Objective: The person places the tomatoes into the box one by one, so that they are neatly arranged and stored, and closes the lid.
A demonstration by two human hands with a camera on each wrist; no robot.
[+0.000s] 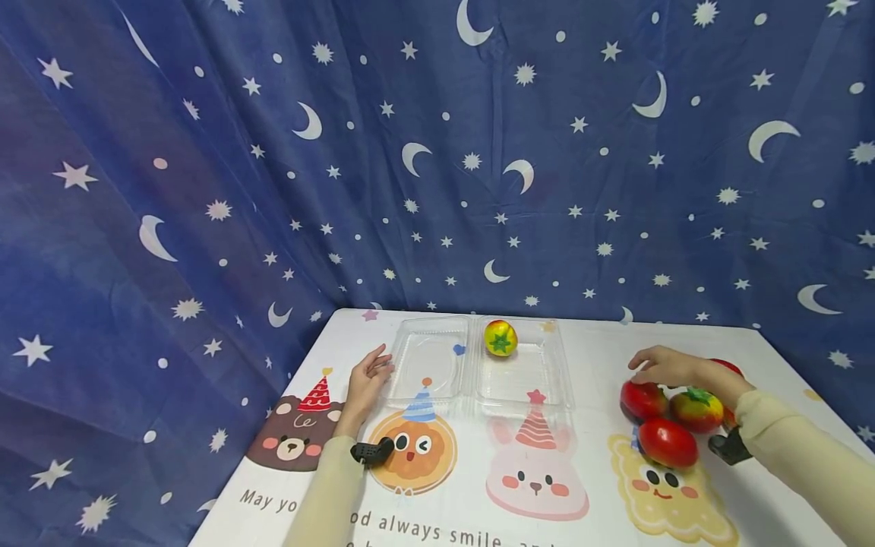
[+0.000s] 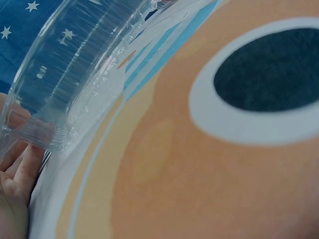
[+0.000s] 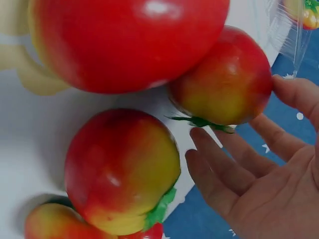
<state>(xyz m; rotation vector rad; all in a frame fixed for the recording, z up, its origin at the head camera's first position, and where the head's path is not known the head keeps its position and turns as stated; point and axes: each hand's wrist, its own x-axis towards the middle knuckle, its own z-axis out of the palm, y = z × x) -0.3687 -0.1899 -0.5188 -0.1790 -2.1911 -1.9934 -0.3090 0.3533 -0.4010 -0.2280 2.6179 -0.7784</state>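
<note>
My left hand (image 1: 365,384) rests at the left edge of a clear plastic hinged box (image 1: 431,365), its fingers loosely bent against the side wall; in the left wrist view part of the hand shows through the plastic. In the box's right half, near the back, sits one yellow-red tomato (image 1: 495,334) with a green calyx. On the right, my right hand (image 1: 663,366) reaches over a red-yellow tomato (image 1: 642,400). The right wrist view shows the thumb (image 3: 294,92) touching this tomato's side and the other fingers extended near its calyx.
Close beside the right hand lie more tomatoes, among them a red one (image 1: 668,442) in front and a green-topped one (image 1: 696,412); the forearm partly hides others. A printed white cloth (image 1: 601,501) covers the table. Behind hangs a blue star-and-moon curtain (image 1: 547,152).
</note>
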